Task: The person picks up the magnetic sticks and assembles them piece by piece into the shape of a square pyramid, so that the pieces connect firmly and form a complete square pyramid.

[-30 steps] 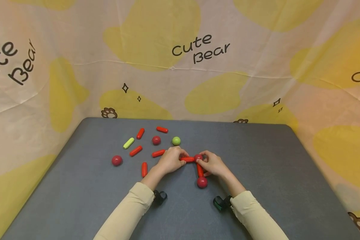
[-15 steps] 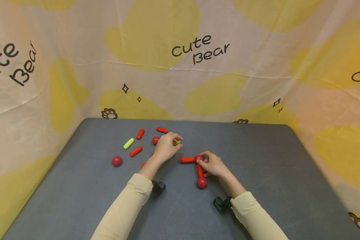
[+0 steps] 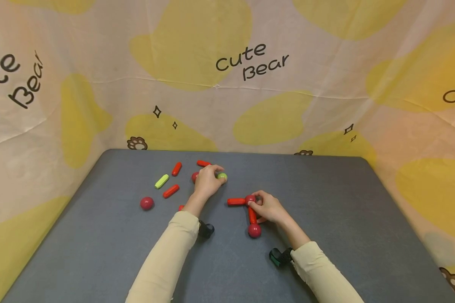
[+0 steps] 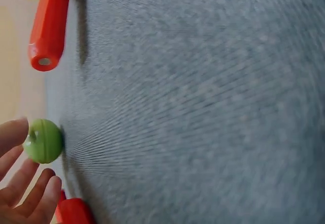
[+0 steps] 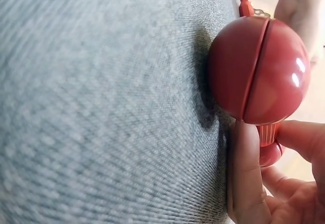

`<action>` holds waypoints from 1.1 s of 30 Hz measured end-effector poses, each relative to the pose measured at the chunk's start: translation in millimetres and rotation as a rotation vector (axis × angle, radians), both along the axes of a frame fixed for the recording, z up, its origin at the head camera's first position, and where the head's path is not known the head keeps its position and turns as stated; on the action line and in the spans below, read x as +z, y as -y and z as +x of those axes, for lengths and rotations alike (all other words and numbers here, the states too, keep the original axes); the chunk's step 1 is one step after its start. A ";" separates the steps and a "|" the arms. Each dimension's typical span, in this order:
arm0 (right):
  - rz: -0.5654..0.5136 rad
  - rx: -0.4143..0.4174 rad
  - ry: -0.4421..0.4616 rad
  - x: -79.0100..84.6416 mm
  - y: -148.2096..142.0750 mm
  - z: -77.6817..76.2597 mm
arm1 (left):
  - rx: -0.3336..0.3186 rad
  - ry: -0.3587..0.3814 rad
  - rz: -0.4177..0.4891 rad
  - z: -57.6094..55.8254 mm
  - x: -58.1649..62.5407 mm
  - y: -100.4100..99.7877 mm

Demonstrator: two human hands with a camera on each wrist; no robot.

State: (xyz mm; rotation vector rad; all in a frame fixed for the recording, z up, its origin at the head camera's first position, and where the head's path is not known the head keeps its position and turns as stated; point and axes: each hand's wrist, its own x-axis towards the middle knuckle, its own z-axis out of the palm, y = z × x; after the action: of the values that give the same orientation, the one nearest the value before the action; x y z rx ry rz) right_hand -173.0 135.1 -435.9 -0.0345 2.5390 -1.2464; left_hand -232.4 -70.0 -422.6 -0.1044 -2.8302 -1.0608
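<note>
Left hand [image 3: 207, 182]: fingers parted around far glossy green ball [image 3: 222, 176], contact unclear; best pinched centrally. Right hand [image 3: 270, 207] pinches nearer red plastic-looking ball-and-rod assembly [image 3: 252, 215]; brace gently.

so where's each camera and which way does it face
Head: on the head, facing forward-down at the grey table; left hand, right hand, cream sleeves show.
Left wrist: worn there, facing the glossy green ball; left fingers show.
Right wrist: worn there, facing the glossy red ball and rod; right fingers and left arm show.
Head and left wrist share the green ball.
</note>
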 end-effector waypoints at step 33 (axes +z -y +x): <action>0.020 0.001 0.000 0.6 0.6 1.1 | -0.186 -0.019 -0.079 35.7 11.6 10.3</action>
State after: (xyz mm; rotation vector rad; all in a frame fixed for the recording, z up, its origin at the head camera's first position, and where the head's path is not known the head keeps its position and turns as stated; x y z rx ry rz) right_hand -171.9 134.5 -435.3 -0.0314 2.5505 -1.2207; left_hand -196.7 -80.4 -411.0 -0.3901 -2.8900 -0.9740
